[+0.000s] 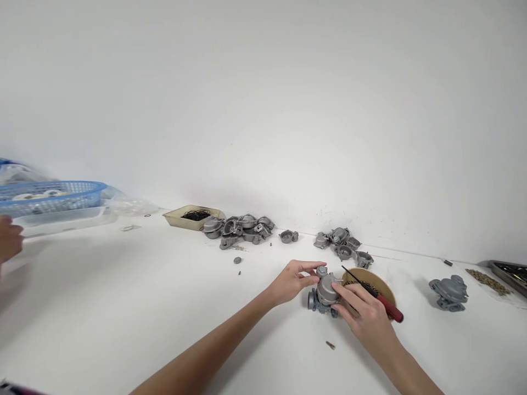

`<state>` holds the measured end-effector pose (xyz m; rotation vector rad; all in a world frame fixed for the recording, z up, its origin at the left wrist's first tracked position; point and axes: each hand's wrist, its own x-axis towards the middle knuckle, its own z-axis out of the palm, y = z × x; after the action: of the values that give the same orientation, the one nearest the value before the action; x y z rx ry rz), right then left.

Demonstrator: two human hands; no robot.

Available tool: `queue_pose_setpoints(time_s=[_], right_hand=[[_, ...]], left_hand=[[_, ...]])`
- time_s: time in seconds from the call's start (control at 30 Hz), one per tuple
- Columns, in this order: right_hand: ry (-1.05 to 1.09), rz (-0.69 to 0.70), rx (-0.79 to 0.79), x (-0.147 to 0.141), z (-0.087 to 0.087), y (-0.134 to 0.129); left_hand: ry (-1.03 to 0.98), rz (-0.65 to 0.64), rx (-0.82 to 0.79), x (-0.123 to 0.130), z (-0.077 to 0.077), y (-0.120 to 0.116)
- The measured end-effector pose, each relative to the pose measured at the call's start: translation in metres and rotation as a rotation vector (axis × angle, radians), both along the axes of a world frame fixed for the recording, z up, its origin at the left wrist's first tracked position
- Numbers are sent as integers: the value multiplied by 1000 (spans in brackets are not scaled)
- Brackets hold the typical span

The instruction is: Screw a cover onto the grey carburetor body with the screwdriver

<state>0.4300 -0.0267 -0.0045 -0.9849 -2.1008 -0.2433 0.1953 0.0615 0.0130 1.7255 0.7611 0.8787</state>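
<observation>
A grey metal carburetor (325,292) rests on the white table (164,307), partly on a round tan disc (381,281). My left hand (291,281) touches its left and top side with the fingertips. My right hand (364,315) presses on its right side and also holds a screwdriver (376,296) with a red handle and a thin dark shaft that points up and to the left. A small screw (330,345) lies on the table in front of the carburetor.
Piles of grey cast parts (241,229) (343,243) lie along the wall. A beige tray of black rings (193,216), a blue basket (49,196), another carburetor (450,292), brass bits (488,281) and a dark tray (510,272) stand around. Another person's hand (8,240) shows at far left.
</observation>
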Motion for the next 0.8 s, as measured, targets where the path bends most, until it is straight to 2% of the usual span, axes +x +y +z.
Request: queue_pose_setpoints(time_s=[0.3,0.47,0.8], right_hand=[[-45,-25,-35,-1,0,1],[-16,34,-104,2,0,2],[-24,58,-203,4,2,2]], left_hand=[[-1,-17,-18,-2,-4,5],[14,-24,-31,-3,-6,5],[74,-94,-89,-8,3,2]])
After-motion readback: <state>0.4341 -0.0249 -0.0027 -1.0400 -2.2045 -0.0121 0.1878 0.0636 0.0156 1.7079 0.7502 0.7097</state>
